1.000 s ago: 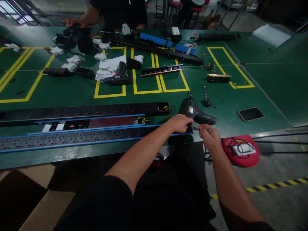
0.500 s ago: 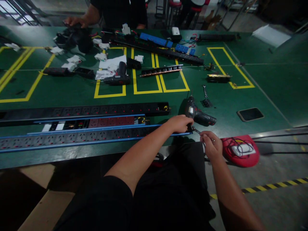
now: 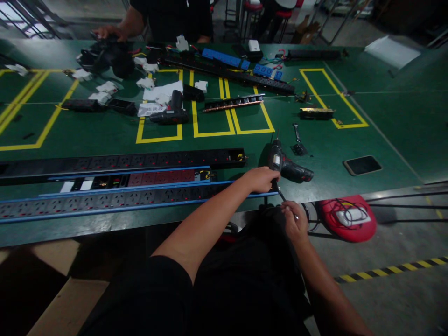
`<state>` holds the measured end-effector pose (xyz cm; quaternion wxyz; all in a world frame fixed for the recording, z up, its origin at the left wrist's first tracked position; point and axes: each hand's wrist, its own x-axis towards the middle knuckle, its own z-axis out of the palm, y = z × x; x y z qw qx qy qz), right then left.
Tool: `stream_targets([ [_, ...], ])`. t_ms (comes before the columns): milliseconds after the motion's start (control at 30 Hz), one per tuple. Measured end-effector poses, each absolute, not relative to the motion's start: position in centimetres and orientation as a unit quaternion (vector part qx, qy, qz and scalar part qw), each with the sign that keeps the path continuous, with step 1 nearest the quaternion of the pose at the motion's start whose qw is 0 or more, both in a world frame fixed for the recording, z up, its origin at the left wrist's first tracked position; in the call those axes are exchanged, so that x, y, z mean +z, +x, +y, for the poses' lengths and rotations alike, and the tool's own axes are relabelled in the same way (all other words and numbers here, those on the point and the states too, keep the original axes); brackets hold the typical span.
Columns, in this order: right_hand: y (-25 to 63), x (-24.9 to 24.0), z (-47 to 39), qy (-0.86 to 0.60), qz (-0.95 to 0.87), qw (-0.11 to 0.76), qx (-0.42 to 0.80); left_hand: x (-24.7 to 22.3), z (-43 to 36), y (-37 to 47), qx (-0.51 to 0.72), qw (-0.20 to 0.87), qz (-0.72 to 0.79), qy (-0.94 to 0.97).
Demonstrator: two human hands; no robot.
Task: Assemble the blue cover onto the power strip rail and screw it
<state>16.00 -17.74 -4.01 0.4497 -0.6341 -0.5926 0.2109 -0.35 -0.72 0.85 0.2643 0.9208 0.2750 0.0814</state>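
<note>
A long black power strip (image 3: 115, 200) with blue edges lies along the table's near side. My left hand (image 3: 263, 179) is closed on its right end, with the fingertips curled out of sight. In my right hand (image 3: 294, 218), just past the table edge, is a slim metal wrench (image 3: 280, 192). Its far tip reaches the strip's end, beside my left fingers; what it touches there is too small to tell. Close behind my left hand lies a black cordless drill (image 3: 292, 168).
Another black strip (image 3: 157, 159) and a part-open strip with brown sockets (image 3: 161, 176) lie behind. A second wrench (image 3: 297, 133), a phone (image 3: 363, 165) and a second drill (image 3: 171, 112) are on the table. A red stool (image 3: 350, 205) stands right. Across the table is a person's hand (image 3: 111, 32).
My right hand has swung toward me and slightly left, turning the wrench to a steeper angle. My left hand stays at the strip's end.
</note>
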Motion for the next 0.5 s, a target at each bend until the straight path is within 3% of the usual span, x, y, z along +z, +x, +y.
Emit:
stream_targets([
  [200, 15.4, -4.6, -17.9, -0.64, -0.586, 0.447, 0.217, 0.8, -0.7, -0.3, 0.08, 0.266, 0.281, 0.919],
  [500, 16.4, -1.3, -15.8, -0.63, -0.633, 0.401, 0.204, 0.8, -0.8, -0.3, 0.079, 0.264, 0.278, 0.92],
])
